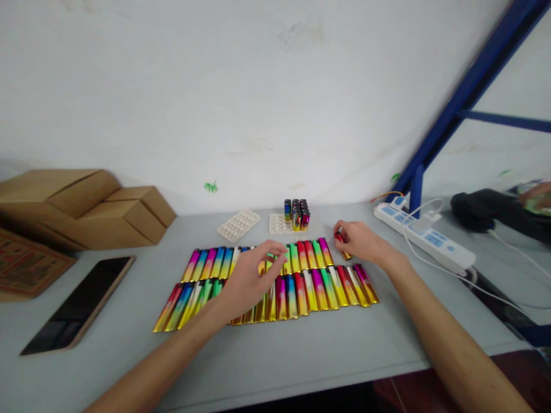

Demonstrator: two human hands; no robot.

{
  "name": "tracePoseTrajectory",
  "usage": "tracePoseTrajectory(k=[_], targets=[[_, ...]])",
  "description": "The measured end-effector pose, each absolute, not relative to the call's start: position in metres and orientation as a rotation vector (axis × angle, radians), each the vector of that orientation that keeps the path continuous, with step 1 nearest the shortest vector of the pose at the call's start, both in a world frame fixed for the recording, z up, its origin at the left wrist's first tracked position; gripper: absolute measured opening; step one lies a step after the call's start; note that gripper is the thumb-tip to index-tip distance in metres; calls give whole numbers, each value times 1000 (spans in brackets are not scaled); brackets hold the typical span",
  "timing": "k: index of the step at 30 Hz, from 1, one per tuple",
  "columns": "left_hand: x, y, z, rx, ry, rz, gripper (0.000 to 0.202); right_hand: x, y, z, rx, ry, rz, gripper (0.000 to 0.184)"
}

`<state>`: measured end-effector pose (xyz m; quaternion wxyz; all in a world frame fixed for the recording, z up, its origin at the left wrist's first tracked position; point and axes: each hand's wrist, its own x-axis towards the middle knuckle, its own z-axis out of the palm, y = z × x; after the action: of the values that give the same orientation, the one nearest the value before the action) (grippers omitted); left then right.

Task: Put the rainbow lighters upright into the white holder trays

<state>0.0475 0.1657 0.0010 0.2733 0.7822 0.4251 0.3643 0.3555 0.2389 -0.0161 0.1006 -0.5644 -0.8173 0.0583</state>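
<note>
Two rows of shiny multicoloured lighters (301,295) lie side by side on the grey table (301,355). Over the middle of these rows hovers my left hand (253,275), its fingers curved and its thumb apart, with nothing visible in it; it hides several lighters. My right hand (357,240), just right of the back row, pinches a red-and-gold lighter (345,252), partly covered by the fingers. Behind the rows, several lighters (300,215) stand upright together in a white tray with round pockets (278,225). A second such tray (239,225) lies to its left.
Brown cardboard boxes (129,215) and a dark-screened phone (80,304) occupy the left side. On the right are a white power strip (426,238) with trailing cables and a blue metal frame (456,109). A white wall (258,103) stands behind the table.
</note>
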Motion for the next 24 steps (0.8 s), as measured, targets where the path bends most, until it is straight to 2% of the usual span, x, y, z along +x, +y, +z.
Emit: tracePoseTrajectory(k=[4, 9, 15, 19, 24], targets=[[53, 155, -1, 2104, 1134, 1011, 14, 351, 240, -12, -1531, -2183, 194, 18], [60, 147, 0, 1940, 1073, 1090, 20, 318, 222, 1, -1140, -1783, 601, 28], [69, 143, -1, 1449, 917, 1025, 35, 265, 187, -4, -850, -1744, 876, 29], [70, 145, -5, 1193, 823, 988, 33, 255, 176, -4, -780, -1939, 670, 21], [63, 146, 1, 1472, 1077, 993, 36, 265, 180, 1, -762, -2071, 386, 21]])
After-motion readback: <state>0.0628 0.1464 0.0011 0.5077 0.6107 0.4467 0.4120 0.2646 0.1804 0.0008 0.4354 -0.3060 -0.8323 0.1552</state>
